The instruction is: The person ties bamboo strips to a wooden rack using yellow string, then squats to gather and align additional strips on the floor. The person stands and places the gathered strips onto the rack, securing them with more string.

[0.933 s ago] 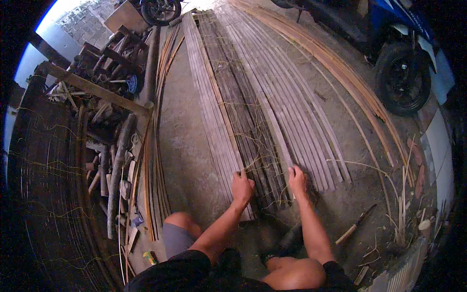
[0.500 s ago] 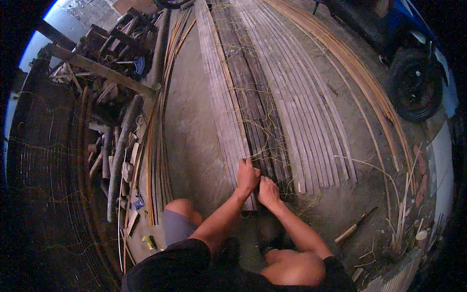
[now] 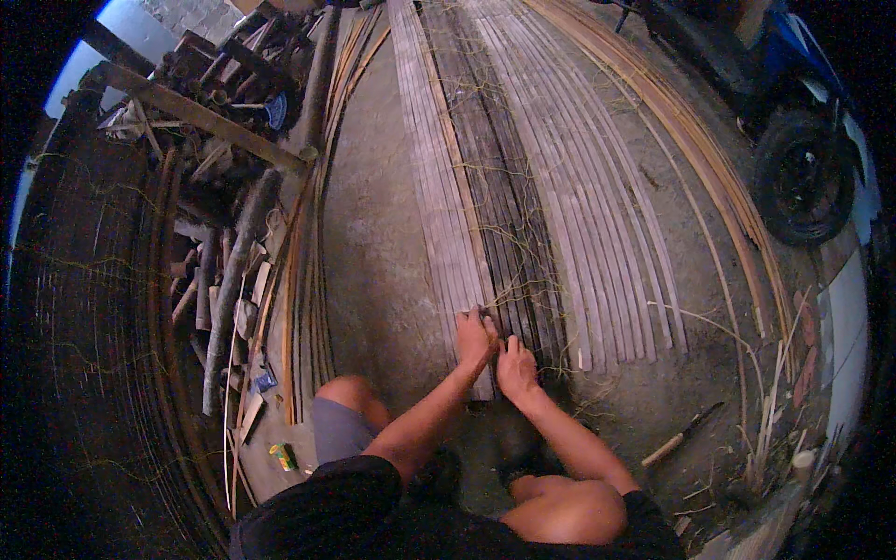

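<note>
My left hand (image 3: pixel 476 338) is closed at the near end of a strip of pale slats (image 3: pixel 439 224), its fingers pinched at a thin yellowish cord (image 3: pixel 509 297). Close beside it, slightly lower and to the right, my right hand (image 3: pixel 516 369) is closed too; what lies between its fingers is hidden. Dark slats (image 3: pixel 504 196) run lengthwise away from my hands, with loose strands of the cord crossing them in several places. Right of these, more pale slats (image 3: pixel 597 224) fan out side by side on the ground.
A knife (image 3: pixel 681 436) lies right of my knee. Long brown strips (image 3: pixel 691 135) curve along the right, near a vehicle wheel (image 3: pixel 803 177). Logs and scrap wood (image 3: pixel 224 280) are piled at left beside upright dark slats (image 3: pixel 93 327). A small yellow-green packet (image 3: pixel 283 456) lies near my left leg.
The view has shifted slightly. My left hand has turned a little and its fingers have bent; my right hand stays close beside it at the slats' near end.
</note>
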